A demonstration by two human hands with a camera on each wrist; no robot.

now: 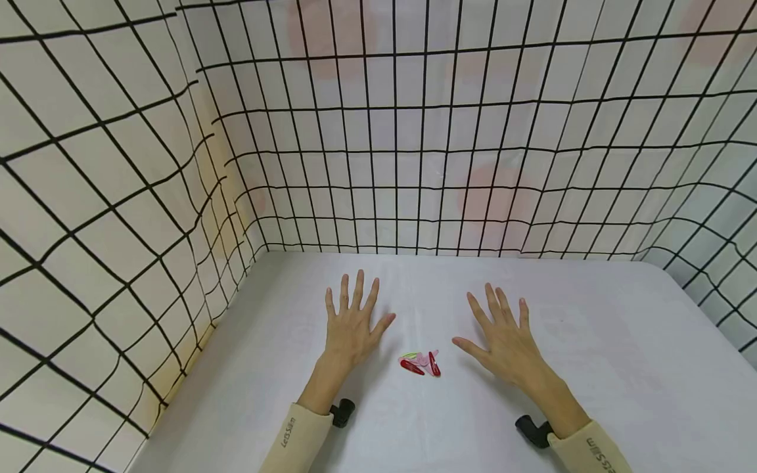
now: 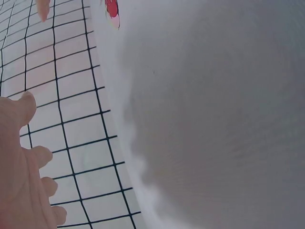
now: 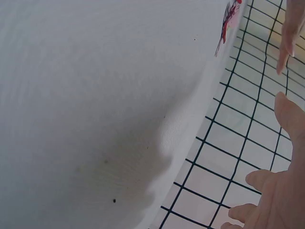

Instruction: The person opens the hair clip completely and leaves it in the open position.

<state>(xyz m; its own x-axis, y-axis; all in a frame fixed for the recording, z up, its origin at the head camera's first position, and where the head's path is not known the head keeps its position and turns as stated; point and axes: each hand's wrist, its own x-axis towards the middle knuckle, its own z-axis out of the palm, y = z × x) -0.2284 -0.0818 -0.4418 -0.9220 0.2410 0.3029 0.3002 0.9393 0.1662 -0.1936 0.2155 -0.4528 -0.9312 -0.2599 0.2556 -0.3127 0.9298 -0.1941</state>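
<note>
A small cluster of hair clips lies on the white table between the hands: a red hair clip at the left, another red hair clip at the right, a green clip behind, and a pink piece among them. My left hand hovers palm down to the left of the cluster, fingers spread. To its right, my right hand is likewise spread and holds nothing. Both wrist views show the hands' fingers above the table, with red clips at the edge of the left wrist view.
The white table spreads out under both hands. Black wire grid panels over white sheeting rise along its back and sides. Each wrist carries a small black camera mount, next to cream sleeves.
</note>
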